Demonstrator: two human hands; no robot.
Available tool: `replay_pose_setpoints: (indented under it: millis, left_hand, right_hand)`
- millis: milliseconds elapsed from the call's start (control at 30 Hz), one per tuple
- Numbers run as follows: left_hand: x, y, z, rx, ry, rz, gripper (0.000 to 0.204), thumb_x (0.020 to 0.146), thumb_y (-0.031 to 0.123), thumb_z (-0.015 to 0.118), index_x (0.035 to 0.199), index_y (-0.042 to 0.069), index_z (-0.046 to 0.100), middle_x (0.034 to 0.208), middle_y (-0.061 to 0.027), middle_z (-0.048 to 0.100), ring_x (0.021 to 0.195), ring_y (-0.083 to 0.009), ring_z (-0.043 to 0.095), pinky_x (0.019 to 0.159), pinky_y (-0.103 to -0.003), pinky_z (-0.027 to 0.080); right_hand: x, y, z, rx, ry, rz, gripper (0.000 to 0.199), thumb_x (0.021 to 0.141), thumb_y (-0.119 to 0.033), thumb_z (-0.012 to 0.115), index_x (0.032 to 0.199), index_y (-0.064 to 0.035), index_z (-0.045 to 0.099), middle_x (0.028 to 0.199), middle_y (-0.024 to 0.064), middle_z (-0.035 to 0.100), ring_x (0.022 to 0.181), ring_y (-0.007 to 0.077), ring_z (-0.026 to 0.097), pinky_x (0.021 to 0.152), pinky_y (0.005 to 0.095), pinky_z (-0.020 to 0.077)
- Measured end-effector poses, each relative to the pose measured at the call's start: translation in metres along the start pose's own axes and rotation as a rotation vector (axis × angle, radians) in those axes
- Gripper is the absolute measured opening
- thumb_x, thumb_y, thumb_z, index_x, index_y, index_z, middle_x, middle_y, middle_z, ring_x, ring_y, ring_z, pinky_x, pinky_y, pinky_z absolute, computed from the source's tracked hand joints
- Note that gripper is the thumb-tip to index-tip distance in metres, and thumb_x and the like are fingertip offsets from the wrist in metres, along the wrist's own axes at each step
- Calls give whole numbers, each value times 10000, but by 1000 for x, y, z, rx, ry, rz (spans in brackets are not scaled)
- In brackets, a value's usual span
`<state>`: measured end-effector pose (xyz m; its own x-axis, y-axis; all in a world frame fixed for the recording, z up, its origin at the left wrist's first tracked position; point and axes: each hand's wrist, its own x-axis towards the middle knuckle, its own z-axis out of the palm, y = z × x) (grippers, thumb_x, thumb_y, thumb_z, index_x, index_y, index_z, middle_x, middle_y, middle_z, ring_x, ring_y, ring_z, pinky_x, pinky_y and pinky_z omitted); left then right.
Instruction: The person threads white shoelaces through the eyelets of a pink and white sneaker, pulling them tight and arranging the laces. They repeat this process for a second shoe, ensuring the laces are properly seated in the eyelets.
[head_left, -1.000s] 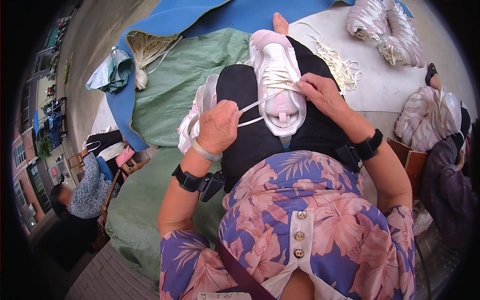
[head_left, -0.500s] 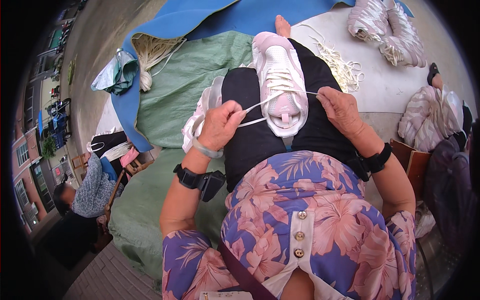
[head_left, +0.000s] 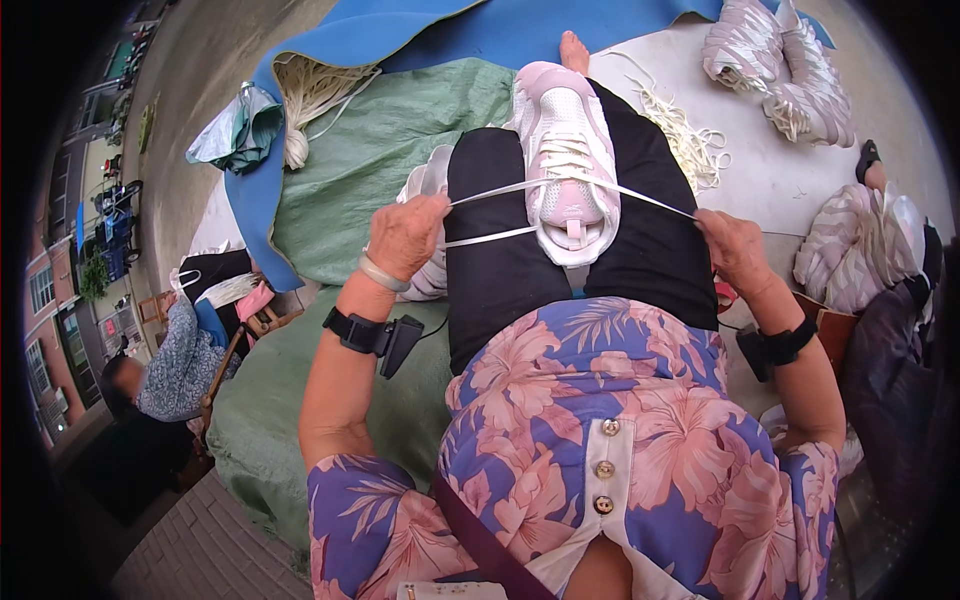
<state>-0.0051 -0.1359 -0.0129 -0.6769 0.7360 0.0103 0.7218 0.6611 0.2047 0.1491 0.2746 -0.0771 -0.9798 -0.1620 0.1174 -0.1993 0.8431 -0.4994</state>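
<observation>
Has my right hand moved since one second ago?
Yes, rightward: the right hand was at the sneaker then, and is now well to the right of it.

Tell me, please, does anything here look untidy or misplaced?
The loose laces on the white sheet look untidy: they lie tangled, whereas the lace bundle by the blue mat is gathered together.

Purple floral shirt (head_left: 680, 440); black trousers (head_left: 500, 285); black wristbands (head_left: 357, 332); pale bangle (head_left: 382, 277)
</observation>
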Motion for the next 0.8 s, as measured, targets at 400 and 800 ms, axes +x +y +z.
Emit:
replay_pose_setpoints:
  millis: [400,800]
  left_hand:
    - [-83,-68,-27,238,381,-136,157,787,32,571,941,54,592,774,-142,613,659,-325,596,553,-365,473]
    - [7,83,-158,247,459,443,381,614,-27,642,990,9,591,729,-79,564,552,-198,519,476,-296,365]
  right_hand:
    - [-100,89,-10,-19,158,197,163,810,-65,576,972,-74,560,779,152,615,666,337,598,594,385,472]
    - [103,-73,4,582,79,-97,258,861,-229,519,986,-9,572,930,153,599,888,267,583,782,337,456]
